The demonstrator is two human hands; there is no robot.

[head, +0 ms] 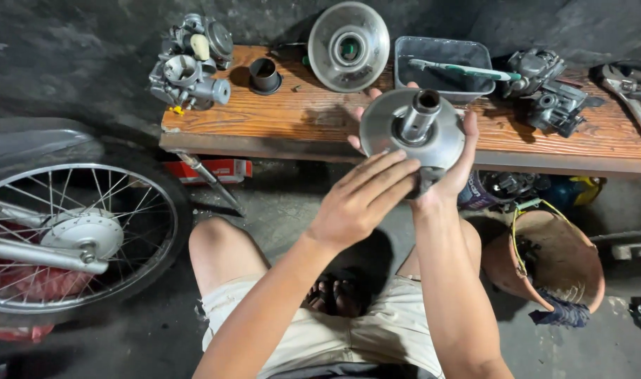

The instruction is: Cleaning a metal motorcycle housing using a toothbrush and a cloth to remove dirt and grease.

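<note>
A round metal pulley disc with a hollow shaft sticking up from its middle is held in front of me, above my knees. My right hand cups the disc from behind and below, fingers showing past its rim. My left hand rests its fingers on the disc's lower front edge. A low wooden bench stands just beyond.
On the bench: a carburettor at left, a small dark sleeve, a second dished metal disc, a grey tray with a green-handled tool, another carburettor. A spoked motorcycle wheel stands left; a clay pot sits right.
</note>
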